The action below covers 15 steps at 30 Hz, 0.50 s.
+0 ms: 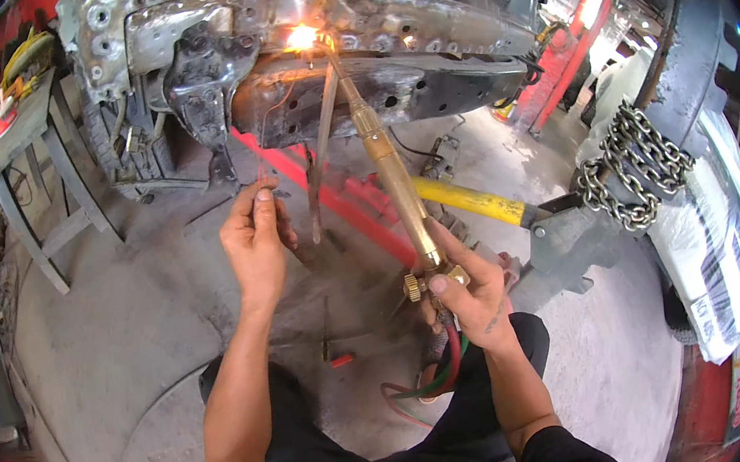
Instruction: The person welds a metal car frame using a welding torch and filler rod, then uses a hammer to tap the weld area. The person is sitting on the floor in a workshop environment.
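Observation:
My right hand (477,292) is wrapped round the valve end of a brass gas welding torch (390,169). The torch points up and away, and a bright orange flame (302,38) glows at its tip against a bare metal car body frame (420,29). Red and green hoses (451,359) hang from the torch's lower end. Below and left of the flame, my left hand (256,235) is closed in a pinch, thumb on top, on a thin wire rod (262,147) that rises toward the frame. Glare hides the spot where the flame meets the metal.
A grey wooden stool (41,145) holding tools stands at left. A yellow bar (472,201) and a red beam (360,223) lie under the frame. At right are a heavy chain (636,164), a red post (580,34) and a white plastic sheet (711,256). A hose (137,431) crosses the floor.

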Motion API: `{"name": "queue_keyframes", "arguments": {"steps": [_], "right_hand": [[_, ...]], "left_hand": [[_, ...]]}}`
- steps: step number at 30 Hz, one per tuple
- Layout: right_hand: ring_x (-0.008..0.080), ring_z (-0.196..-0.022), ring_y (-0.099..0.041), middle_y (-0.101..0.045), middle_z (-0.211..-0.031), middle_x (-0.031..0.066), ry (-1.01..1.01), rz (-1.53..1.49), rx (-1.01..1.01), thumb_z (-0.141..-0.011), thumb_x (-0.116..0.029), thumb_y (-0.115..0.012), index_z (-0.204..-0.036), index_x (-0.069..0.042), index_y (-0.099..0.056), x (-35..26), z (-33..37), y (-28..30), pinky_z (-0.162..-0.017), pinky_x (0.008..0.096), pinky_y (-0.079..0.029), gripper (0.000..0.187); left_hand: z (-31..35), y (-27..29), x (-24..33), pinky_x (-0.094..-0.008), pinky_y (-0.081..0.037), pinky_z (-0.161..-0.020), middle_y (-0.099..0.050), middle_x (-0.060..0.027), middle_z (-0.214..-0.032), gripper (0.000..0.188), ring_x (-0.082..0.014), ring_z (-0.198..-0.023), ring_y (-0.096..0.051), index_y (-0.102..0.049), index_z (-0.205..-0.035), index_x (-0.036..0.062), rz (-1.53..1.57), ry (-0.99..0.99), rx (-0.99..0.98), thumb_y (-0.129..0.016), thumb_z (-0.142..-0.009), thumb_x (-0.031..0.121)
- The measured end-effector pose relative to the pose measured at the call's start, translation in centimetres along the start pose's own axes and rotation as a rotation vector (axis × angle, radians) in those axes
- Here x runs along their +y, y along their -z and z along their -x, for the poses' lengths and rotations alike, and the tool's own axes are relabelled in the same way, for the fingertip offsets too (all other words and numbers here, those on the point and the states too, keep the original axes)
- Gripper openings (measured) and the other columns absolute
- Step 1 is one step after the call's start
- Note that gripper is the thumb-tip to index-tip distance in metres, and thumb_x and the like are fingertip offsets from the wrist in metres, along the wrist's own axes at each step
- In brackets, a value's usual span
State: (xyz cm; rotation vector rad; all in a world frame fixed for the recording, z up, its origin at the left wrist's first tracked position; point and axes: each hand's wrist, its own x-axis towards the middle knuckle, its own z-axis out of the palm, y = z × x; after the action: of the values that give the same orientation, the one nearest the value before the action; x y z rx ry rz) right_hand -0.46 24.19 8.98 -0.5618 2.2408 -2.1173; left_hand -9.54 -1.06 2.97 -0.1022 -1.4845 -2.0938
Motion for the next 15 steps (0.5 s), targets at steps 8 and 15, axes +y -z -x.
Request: {"name": "queue_keyframes", "arguments": {"steps": [8,15], "right_hand": [[0.0130,-0.061,-0.062,-0.066,-0.097,0.0077,0.006,0.004,0.002,-0.097,-0.006,-0.061,-0.152,-0.002,-0.042,-0.20,-0.51,-0.18,-0.051,0.0264,-0.051,0.059],[0.0121,-0.059,-0.061,-0.066,-0.096,0.0081,0.042,0.030,0.017,-0.095,-0.007,-0.060,-0.151,0.000,-0.042,-0.62,-0.50,-0.57,-0.051,0.0252,-0.050,0.059]], "left_hand": [[-0.60,0.05,-0.01,-0.0251,-0.044,-0.044,-0.059,-0.0020,-0.075,0.026,-0.0082,-0.051,-0.053,-0.066,-0.114,-0.0007,-0.005,-0.008,0.015,-0.054,-0.105,0.020],[-0.59,0.03,-0.41,-0.0245,-0.043,-0.046,-0.058,-0.0006,-0.071,0.026,-0.0077,-0.052,-0.053,-0.067,-0.113,-0.0011,-0.043,-0.011,0.004,-0.052,-0.106,0.019]]}}
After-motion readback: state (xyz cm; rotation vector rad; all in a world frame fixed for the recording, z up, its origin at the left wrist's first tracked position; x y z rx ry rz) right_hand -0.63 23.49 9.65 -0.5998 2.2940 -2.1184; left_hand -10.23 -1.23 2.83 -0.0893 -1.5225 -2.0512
